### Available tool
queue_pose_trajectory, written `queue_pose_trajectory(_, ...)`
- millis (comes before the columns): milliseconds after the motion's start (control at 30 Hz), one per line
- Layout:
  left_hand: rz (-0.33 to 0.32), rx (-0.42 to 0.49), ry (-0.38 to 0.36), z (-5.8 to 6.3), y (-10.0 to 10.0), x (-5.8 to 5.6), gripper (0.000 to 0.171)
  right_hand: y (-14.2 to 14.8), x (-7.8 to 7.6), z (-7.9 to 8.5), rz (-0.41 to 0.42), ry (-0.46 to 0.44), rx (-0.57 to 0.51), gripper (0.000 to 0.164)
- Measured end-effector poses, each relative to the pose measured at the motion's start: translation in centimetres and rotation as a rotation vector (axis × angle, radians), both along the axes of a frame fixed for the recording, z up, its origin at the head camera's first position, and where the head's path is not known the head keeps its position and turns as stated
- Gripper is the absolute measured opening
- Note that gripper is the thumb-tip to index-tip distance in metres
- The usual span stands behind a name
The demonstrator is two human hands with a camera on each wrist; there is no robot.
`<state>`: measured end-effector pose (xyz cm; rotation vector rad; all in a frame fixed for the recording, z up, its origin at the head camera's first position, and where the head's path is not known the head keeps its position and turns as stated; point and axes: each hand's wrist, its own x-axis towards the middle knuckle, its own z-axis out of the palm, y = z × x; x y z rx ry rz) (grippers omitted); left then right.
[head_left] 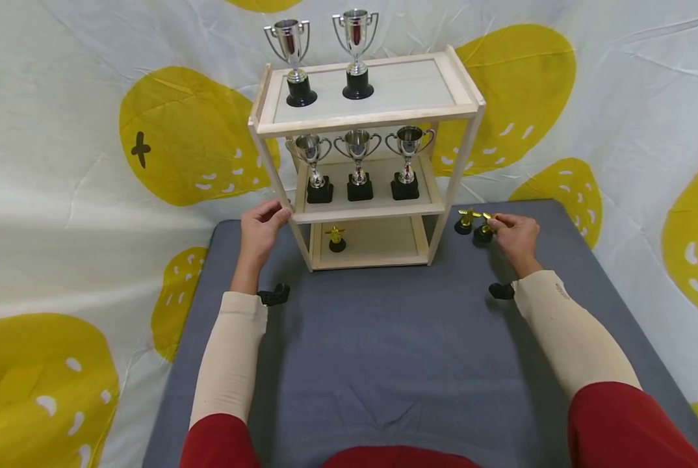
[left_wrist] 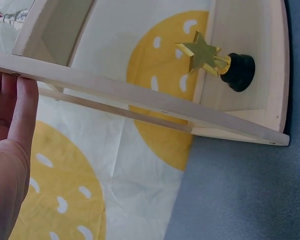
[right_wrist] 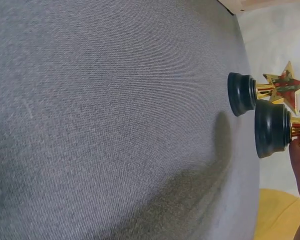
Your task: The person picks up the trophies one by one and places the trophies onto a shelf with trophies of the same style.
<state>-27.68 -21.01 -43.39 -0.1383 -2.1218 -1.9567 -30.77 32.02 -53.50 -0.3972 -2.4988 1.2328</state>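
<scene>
A small wooden shelf (head_left: pixel 378 212) with three levels stands at the back of the table. My left hand (head_left: pixel 259 227) holds its left front post at middle-shelf height; in the left wrist view the fingers (left_wrist: pixel 25 105) reach behind the post (left_wrist: pixel 140 97). Right of the shelf, my right hand (head_left: pixel 515 235) pinches a gold star trophy (right_wrist: pixel 272 130) by its gold upper part, black base downward. Close beside it stands a second star trophy (right_wrist: pixel 242 94). Another star trophy (left_wrist: pixel 237 70) stands on the bottom level, toward the left.
Two silver cup trophies, one on the left (head_left: pixel 299 84) and a taller one (head_left: pixel 357 81), stand on the top level. Three silver cups (head_left: pixel 359 185) line the middle level. Grey cloth (head_left: pixel 384 351) covers the table, and a lemon-patterned curtain (head_left: pixel 62 162) hangs behind.
</scene>
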Motion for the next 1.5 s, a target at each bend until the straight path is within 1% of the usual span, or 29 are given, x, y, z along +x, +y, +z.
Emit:
queue_pose_trajectory(233,0.002,-0.001,0.01,0.0,0.1,0.0,0.033,0.1,0.6,0.3,0.051,0.08,-0.016,0.036)
queue_pose_trajectory(367,-0.003,-0.006,0.007,0.0,0.1,0.1,0.034,0.1,1.0,0.5,0.05,0.086,0.002,0.034)
queue_pose_trajectory(633,-0.005,-0.015,0.005,-0.1,-0.1,0.1,0.034,0.0,1.5,0.6,0.066,0.11,-0.025,0.032)
queue_pose_trajectory(933,0.001,-0.016,-0.003,0.0,-0.1,0.0,0.033,-0.4,2.2,1.0,0.089,0.133,-0.014,0.032)
queue_pose_trajectory(1233,-0.011,0.015,0.002,0.2,0.0,0.0,0.034,-1.2,3.0,1.3,0.105,0.159,-0.019,0.027)
queue_pose_trajectory(1500,0.0,0.018,0.001,0.0,0.0,-0.2,0.033,-1.5,3.5,1.3,0.13,0.193,-0.018,0.026)
